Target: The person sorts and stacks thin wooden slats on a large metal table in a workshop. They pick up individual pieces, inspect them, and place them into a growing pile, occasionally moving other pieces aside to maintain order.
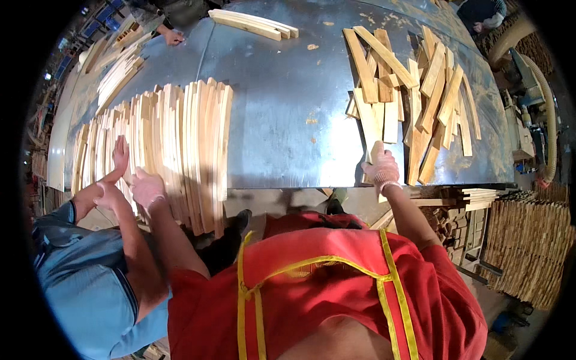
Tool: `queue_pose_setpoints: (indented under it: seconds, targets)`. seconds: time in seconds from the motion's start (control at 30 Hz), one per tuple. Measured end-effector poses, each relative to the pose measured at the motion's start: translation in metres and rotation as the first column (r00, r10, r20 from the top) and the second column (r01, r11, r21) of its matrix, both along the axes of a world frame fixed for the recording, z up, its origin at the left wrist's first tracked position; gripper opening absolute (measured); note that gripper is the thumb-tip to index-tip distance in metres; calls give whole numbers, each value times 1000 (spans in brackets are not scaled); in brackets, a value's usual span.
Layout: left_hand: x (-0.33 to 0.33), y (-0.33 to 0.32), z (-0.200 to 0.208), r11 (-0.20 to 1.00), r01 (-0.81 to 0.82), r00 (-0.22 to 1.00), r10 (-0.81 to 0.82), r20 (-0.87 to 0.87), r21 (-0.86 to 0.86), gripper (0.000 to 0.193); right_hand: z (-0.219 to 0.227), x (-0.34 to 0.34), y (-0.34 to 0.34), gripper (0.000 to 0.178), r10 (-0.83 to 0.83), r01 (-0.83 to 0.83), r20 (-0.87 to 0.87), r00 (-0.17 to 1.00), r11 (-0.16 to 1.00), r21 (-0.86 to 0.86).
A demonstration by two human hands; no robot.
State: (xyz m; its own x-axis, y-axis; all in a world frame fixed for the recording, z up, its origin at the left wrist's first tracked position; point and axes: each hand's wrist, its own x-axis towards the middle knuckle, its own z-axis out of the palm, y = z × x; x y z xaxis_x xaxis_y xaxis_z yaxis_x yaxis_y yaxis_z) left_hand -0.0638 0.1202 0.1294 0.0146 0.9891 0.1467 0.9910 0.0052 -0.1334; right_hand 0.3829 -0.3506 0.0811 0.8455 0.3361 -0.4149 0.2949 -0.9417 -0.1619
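My right hand [383, 166], in a pale knitted glove, is closed around the near end of a light wooden slat [367, 120]. That slat points away from me, its far end among a loose pile of wooden slats [432, 102] on the right of the metal table. My left hand [147, 187], also gloved, lies against the near part of a long row of upright, side-by-side slats [207, 132]. Its fingers look extended over the wood. Right beside it are the hands [120, 157] of a co-worker in blue, one on the row.
The grey metal table [276, 138] has its near edge in front of me. A few slats [255, 24] lie at the back, more [120, 75] at the far left. Another person's hand [174, 37] rests across the table. Stacked wood [528, 246] and a hose [549, 114] stand right.
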Motion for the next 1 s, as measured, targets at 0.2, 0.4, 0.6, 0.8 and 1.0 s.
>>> queue_pose_setpoints:
  seconds: [0.2, 0.4, 0.6, 0.8, 1.0]
  targets:
    - [115, -130, -40, 787, 618, 678, -532, 507, -2, 65, -34, -40, 12, 86, -33, 554, -591, 806, 392, 734]
    - [232, -271, -103, 407, 725, 582, 70, 810, -556, 104, 3, 10, 66, 91, 336, -117, -311, 889, 823, 555]
    - [292, -300, -94, 645, 498, 862, -295, 411, -580, 70, 9, 180, 121, 56, 243, -253, 188, 952, 967, 30]
    - [290, -292, -112, 621, 572, 568, 172, 805, -536, 29, -8, 200, 114, 79, 169, -180, 92, 981, 975, 131]
    - [318, -288, -92, 707, 515, 533, 180, 827, -486, 27, 28, 143, 102, 76, 174, 168, -535, 827, 832, 529]
